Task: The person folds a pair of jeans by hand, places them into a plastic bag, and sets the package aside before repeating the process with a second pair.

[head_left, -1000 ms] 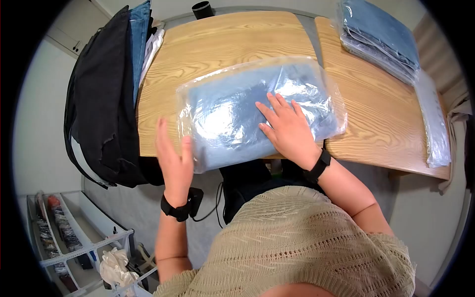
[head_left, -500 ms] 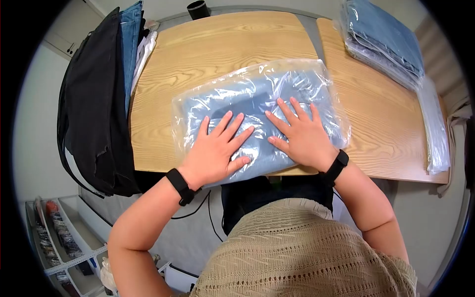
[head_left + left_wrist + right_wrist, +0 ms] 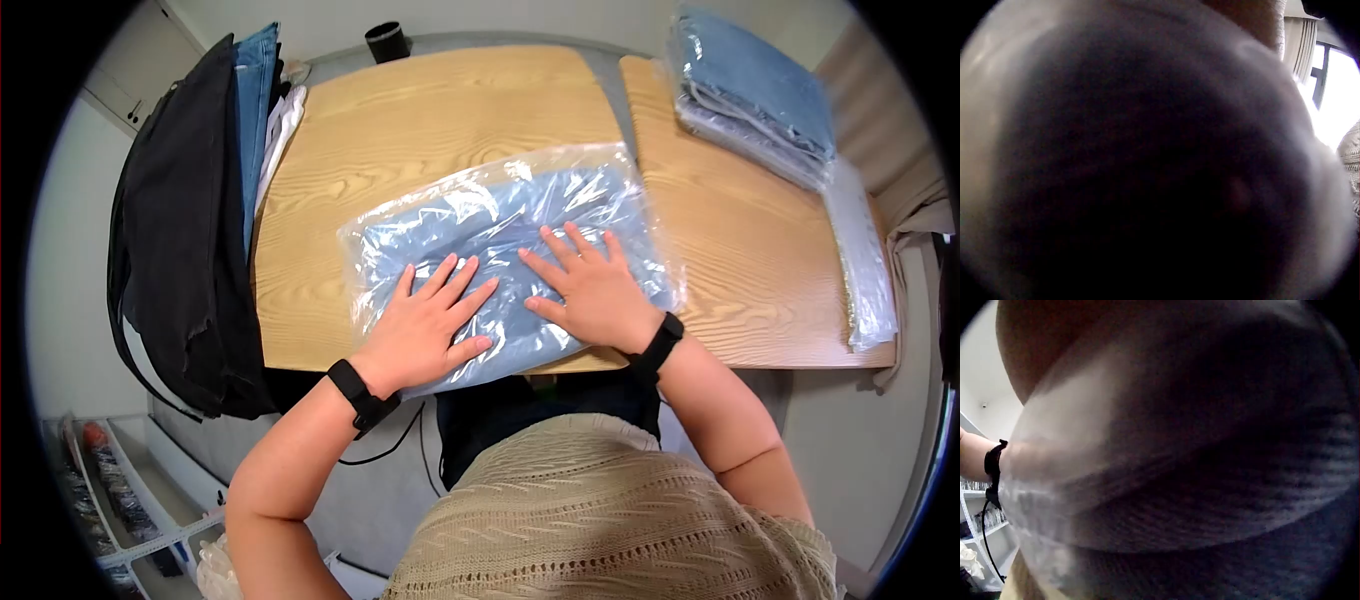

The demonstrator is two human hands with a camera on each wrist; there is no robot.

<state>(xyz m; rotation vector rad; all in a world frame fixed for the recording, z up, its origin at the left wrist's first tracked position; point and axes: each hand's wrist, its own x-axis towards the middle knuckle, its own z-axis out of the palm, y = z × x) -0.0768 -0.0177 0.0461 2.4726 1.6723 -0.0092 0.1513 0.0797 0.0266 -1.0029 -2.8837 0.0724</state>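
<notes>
A clear plastic bag point(image 3: 500, 215) with folded light-blue cloth inside lies at the front edge of the wooden table point(image 3: 450, 110), its near side overhanging a little. Flat on its left part rests my left hand point(image 3: 425, 325), fingers spread. My right hand point(image 3: 598, 298) presses on the right part, fingers likewise straight and apart. Neither hand grips anything. Up close in the right wrist view are shiny film and ribbed dark-blue cloth point(image 3: 1241, 487). The left wrist view is mostly dark and blurred, its camera up against a surface.
Black jeans point(image 3: 180, 230) and blue jeans point(image 3: 250, 130) hang over the table's left side. On the right tabletop sit a stack of bagged blue garments point(image 3: 760, 90) and flat clear bags point(image 3: 860, 270). A black cup point(image 3: 387, 42) stands beyond the far edge; white shelving point(image 3: 140, 548) is lower left.
My left hand, earlier raised beside the bag's left edge, has come down flat onto it. My right hand stays spread on the bag. The head view has shifted slightly.
</notes>
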